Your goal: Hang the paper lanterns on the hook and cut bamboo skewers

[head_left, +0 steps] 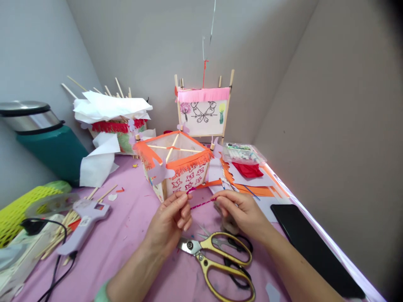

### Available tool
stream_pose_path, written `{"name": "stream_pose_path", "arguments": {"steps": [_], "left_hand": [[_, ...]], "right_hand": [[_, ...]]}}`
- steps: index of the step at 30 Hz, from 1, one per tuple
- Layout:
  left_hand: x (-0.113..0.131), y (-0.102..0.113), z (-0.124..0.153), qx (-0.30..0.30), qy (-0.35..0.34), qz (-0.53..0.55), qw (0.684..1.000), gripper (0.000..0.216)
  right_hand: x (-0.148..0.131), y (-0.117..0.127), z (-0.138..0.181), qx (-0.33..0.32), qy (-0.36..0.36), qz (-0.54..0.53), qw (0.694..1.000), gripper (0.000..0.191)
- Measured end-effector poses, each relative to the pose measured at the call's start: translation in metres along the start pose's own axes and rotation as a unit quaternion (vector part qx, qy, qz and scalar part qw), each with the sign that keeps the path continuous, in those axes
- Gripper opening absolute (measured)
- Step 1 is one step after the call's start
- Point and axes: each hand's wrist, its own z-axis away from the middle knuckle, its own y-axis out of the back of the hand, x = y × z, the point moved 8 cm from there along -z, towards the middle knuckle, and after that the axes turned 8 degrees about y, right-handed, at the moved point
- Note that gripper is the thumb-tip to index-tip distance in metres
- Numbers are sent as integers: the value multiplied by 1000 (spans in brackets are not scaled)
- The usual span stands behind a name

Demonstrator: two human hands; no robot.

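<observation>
- A purple-covered table (pixel 132 235) sits in a grey corner.
- Left hand (pixel 170 222) and right hand (pixel 242 212) pinch a pink tinsel stem (pixel 201 204) by its ends, before the orange paper lantern (pixel 176 167).
- The stem is probably light and bendy, so the ends suit gripping.

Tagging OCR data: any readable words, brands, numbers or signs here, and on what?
No text is readable.
Glue gun label: too small to read.
Clear packet print: blurred.
Orange lantern, pink-topped lantern: drawings only, no words.
Pink wire, held by left hand and right hand: no marks.
</observation>
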Motion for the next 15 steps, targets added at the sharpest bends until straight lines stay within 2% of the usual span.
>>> {"name": "stream_pose_path", "arguments": {"steps": [6, 15], "left_hand": [[1, 0, 0, 12, -2, -12, 1000, 9], [4, -4, 2, -14, -14, -13, 1000, 10]], "right_hand": [[6, 17, -2, 82, -20, 9, 996, 24], [12, 27, -5, 106, 27, 176, 978, 24]]}}
